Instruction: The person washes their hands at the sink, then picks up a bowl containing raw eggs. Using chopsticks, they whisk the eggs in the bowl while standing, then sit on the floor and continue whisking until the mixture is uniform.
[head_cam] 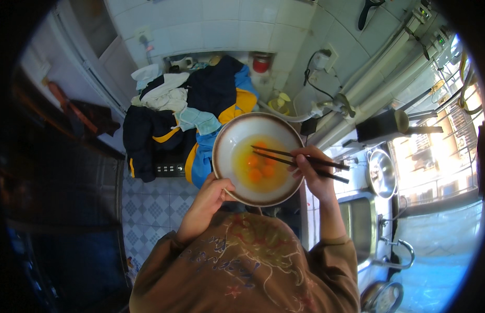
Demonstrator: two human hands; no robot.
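A white bowl with a brown rim [231,145] is held in front of my body. Several raw eggs [260,166] lie in it, their yolks looking whole in the clear whites. My left hand [213,193] grips the lower left rim, thumb over the edge. Between the fingers of my right hand [314,172] is a pair of dark chopsticks [326,166]; their tips are over the yolks, slightly apart. Whether the tips touch the egg cannot be told. The right hand is at the bowl's right rim.
Beyond the bowl, clothes [211,90] and a face mask [197,120] are heaped on a black appliance [170,166]. At right are a steel sink [359,223], a faucet [406,254], a metal strainer or pot [382,172] and a knife block [377,127]. A dark door or cabinet stands at left.
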